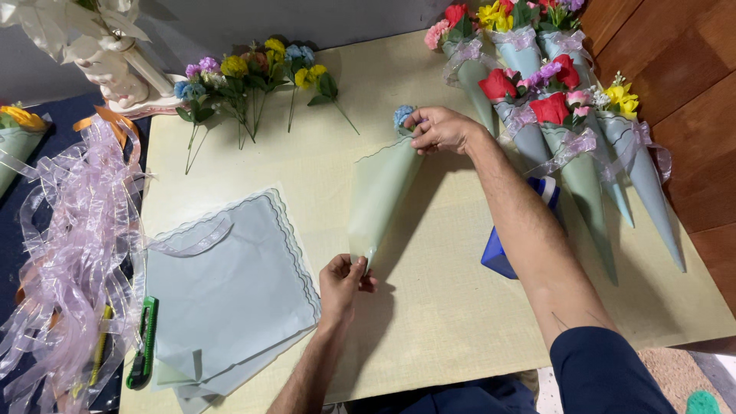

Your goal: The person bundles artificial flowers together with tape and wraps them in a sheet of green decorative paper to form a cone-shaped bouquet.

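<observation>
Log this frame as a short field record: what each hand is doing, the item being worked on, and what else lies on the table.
left hand: pinches the narrow tip of the paper cone
right hand: grips the cone's wide end at the blue flower
paper cone: pale green, lying on the table
finished bouquets: row at upper right, tied with ribbon
loose flowers: top centre
paper sheets: stack at left
ribbon pile: far left
green cutter: beside the sheets
</observation>
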